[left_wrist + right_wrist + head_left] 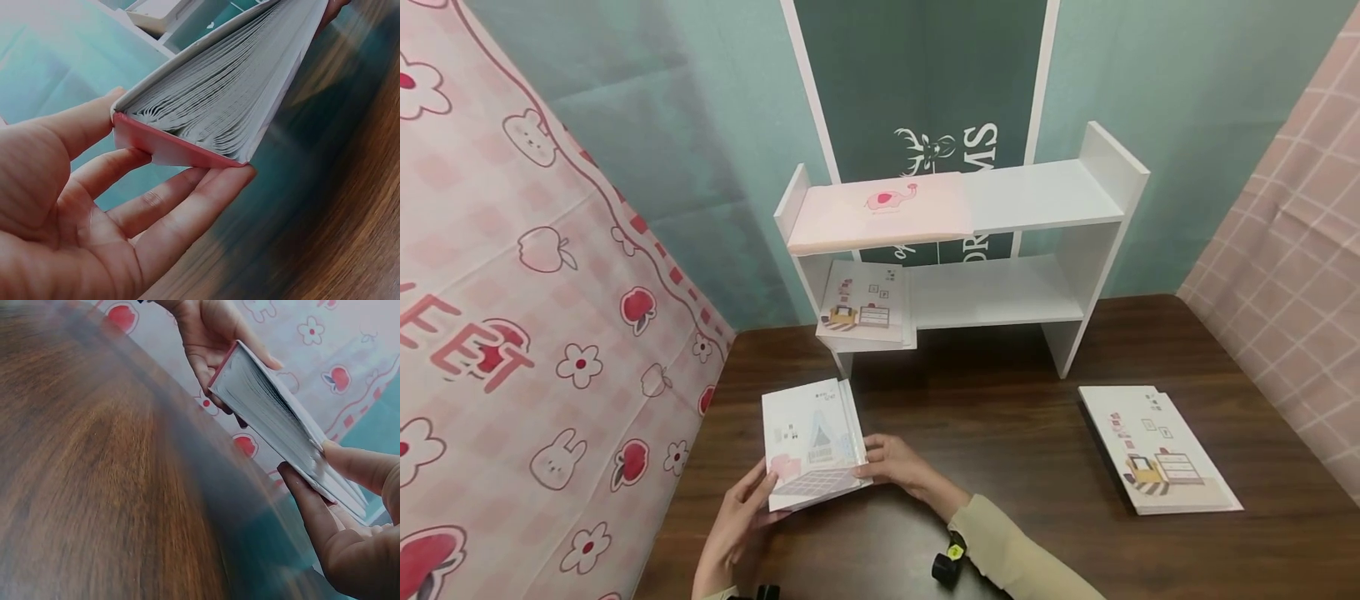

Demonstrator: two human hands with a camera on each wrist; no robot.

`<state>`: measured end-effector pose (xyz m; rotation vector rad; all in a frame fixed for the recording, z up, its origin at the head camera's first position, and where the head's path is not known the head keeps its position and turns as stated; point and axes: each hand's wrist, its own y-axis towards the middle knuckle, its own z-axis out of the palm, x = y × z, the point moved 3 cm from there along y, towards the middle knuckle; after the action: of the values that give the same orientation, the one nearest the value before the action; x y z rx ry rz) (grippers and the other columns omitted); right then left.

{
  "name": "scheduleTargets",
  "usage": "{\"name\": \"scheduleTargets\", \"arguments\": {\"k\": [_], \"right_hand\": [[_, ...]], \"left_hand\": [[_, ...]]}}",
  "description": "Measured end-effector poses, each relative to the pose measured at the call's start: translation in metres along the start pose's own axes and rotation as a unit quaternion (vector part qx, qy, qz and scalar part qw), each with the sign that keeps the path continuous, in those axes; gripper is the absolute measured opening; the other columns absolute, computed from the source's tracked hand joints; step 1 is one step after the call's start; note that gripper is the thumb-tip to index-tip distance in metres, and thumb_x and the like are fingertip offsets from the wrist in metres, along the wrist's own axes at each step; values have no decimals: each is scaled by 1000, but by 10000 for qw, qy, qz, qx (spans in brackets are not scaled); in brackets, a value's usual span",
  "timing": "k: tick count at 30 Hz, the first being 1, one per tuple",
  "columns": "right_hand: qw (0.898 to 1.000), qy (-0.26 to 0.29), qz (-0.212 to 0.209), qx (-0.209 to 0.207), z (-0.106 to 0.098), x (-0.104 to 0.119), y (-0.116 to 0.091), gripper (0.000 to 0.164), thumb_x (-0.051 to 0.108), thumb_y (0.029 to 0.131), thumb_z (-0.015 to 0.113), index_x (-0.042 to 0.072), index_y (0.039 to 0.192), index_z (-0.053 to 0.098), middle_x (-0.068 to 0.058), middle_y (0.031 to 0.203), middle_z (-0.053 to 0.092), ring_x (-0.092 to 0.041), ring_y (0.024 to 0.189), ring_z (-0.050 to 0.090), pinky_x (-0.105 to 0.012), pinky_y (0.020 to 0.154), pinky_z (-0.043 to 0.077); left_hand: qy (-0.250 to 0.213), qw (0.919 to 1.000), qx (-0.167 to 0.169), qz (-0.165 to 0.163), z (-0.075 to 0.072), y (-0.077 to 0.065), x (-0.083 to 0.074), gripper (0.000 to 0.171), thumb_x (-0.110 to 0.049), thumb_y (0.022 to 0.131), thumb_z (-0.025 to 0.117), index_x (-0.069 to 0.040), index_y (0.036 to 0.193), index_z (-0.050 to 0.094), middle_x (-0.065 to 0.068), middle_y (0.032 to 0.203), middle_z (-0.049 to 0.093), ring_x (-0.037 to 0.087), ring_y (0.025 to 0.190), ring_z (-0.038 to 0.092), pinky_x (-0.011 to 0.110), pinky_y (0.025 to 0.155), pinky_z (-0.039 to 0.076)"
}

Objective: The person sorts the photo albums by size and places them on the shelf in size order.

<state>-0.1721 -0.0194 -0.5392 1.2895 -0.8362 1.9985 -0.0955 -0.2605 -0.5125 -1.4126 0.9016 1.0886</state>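
Note:
A thick white hardcover book with a pastel drawing on its cover is held over the left part of the table. My left hand grips its spine side. In the left wrist view, the thumb lies along one cover edge and the fingers support the pink spine. On the opposite side, my right hand pinches the page-opening edge between thumb and fingers. The pages fan slightly apart between the covers. Some of the fingers under the book are hidden in the head view.
Beyond the hands stands a white two-tier shelf. A pink elephant-print piece covers its upper left. Other white books lie on the lower tier, jutting past its front. More books lie stacked on the wooden table at right.

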Motion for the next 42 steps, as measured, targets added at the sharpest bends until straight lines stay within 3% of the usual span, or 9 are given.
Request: {"name": "scheduleTargets", "arguments": {"k": [14,24,35,42], "right_hand": [[9995,-255,-156,78,-3,5,-8,47,-4,79,67,-14,118,41,-26,100,66,-13,75,65,-27,68,54],[9994,-309,-105,108,-8,5,-14,50,-4,79,67,-13,119,40,-25,100,66,-17,78,65,-29,70,55],[9992,-296,-96,232,-11,12,-19,49,-3,78,68,-13,118,41,-26,98,66,-16,76,65,-29,69,54],[9991,-316,-84,269,-12,12,-22,49,-2,79,68,-12,118,40,-24,98,67,-16,77,65,-30,70,55]], "left_hand": [[-183,9998,87,79,6,-3,2,57,-15,93,56,-1,143,32,30,128,46,24,89,64,48,74,54],[-183,9993,99,318,11,-5,1,52,-11,93,55,0,140,37,25,118,55,22,89,64,51,72,53],[-262,9992,159,265,15,-5,1,50,-10,92,56,-1,139,41,27,126,50,22,91,64,51,71,53],[-196,9993,95,295,17,-5,1,51,-10,91,57,-1,138,41,25,119,55,22,87,65,51,71,53]]}}
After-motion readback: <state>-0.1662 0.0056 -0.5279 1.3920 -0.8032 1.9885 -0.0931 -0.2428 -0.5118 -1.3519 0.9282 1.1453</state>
